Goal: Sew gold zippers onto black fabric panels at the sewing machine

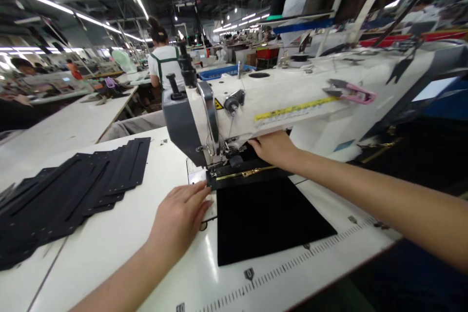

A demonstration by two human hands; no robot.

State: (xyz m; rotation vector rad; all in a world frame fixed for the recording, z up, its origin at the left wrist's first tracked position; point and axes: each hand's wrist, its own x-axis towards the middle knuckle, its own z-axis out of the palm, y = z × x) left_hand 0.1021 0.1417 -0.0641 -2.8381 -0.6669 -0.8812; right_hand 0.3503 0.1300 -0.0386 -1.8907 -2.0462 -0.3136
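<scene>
A black fabric piece (270, 219) lies flat on the sewing machine bed, with a gold-toothed zipper (230, 174) along its far edge. The zipper's left end is beside the presser foot (214, 171) of the sewing machine (285, 97). My left hand (179, 214) rests at the left end of the zipper, its fingers stretched toward the foot and touching the fabric's edge. Behind the zipper, my right hand (276, 150) reaches under the machine arm over dark material. Its thumb side shows, but most of the fingers are hidden.
Overlapping black panels (73, 195) with slots lie on the left of the white table (146, 234). A printed ruler scale (278, 270) runs along the front edge. Thread snips (351, 91) with pink handles rest against the machine arm. A person (161, 58) is at work beyond.
</scene>
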